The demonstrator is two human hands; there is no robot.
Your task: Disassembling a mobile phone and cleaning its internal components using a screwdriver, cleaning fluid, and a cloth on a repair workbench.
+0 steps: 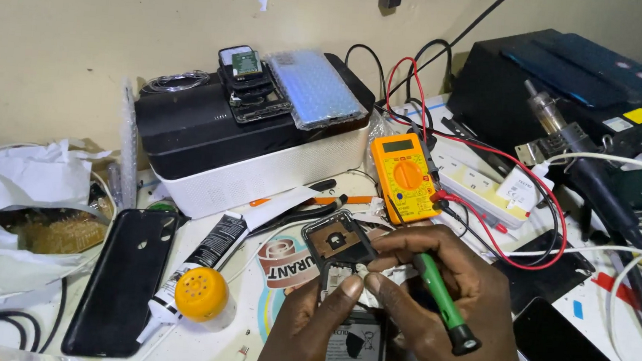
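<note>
An opened phone (343,282) with its back off lies low in the middle of the head view, its battery (352,351) and inner frame exposed. My left hand (310,325) grips the phone's left side, thumb on the middle of it. My right hand (441,304) rests on the phone's right side and holds a green-handled screwdriver (441,301), the tip down at the phone and the black cap pointing to the lower right.
A black phone cover (122,279), a glue tube (204,259) and a small yellow-capped bottle (203,295) lie to the left. A yellow multimeter (405,176) with red and black leads, a white power strip (480,189), a hot-air tool (568,143) and a black-and-white box (239,147) stand behind.
</note>
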